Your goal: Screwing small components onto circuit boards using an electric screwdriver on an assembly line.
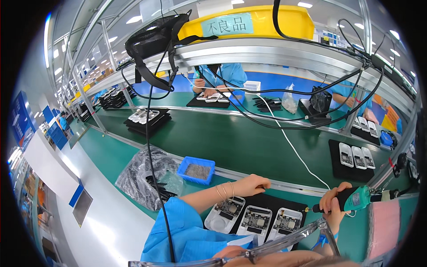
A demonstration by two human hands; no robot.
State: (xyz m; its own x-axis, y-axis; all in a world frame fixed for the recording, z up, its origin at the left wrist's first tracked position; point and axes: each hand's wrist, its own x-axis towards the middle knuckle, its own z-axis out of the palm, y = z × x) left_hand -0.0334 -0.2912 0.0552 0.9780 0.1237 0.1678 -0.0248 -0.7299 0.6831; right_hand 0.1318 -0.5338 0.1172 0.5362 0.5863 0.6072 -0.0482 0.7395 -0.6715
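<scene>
My right hand (331,207) is wrapped round a teal and black electric screwdriver (359,198), which lies nearly level with its bit pointing left. The bit's tip is beside the top right corner of a black mat (267,201). Three white housings lie on this mat: a left one (218,224), a middle one (255,231) and a right one (280,231), each with a circuit board inside. Above the left and middle housings, my left hand (254,184) is curled closed; whatever its fingertips hold is hidden.
A blue tray (196,180) of small metal parts stands left of my left hand, beside a clear plastic bag (138,178) with black pieces. Cables hang across the view, including a white cord (293,144). Across the green conveyor (213,133), a co-worker (231,75) handles similar housings. A pink sheet (383,229) lies right.
</scene>
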